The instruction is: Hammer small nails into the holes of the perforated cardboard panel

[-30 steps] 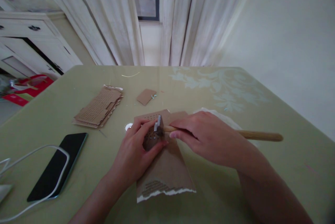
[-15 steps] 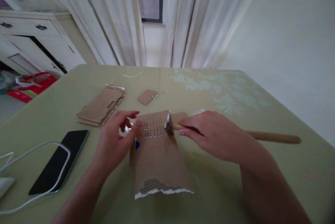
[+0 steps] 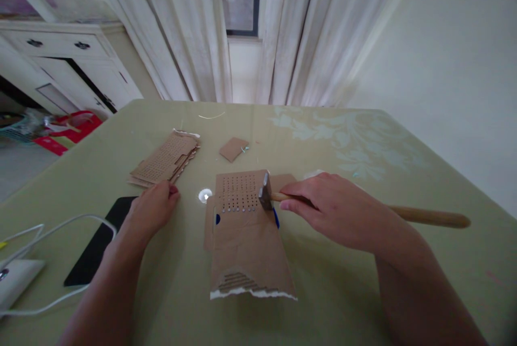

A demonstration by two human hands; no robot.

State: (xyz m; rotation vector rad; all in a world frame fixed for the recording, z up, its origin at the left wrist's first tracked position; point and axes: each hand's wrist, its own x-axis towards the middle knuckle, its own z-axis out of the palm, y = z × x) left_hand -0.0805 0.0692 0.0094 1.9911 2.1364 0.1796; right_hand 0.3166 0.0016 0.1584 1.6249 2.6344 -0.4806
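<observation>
Where curtains (image 3: 189,28) hang, green table (image 3: 343,292), cabinet (image 3: 95,57); held hammer (image 3: 265,193)

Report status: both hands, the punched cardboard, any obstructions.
Right hand gripping hammer near its head. Left hand by cardboard stack, grasp unclear. Punched cardboard torn edge toward wearer. In the way: hammer, covering part of its right edge.

A home room, by the long pale curtains (image 3: 181,28), white cabinet (image 3: 68,66) and floral-patterned table (image 3: 347,136)
</observation>
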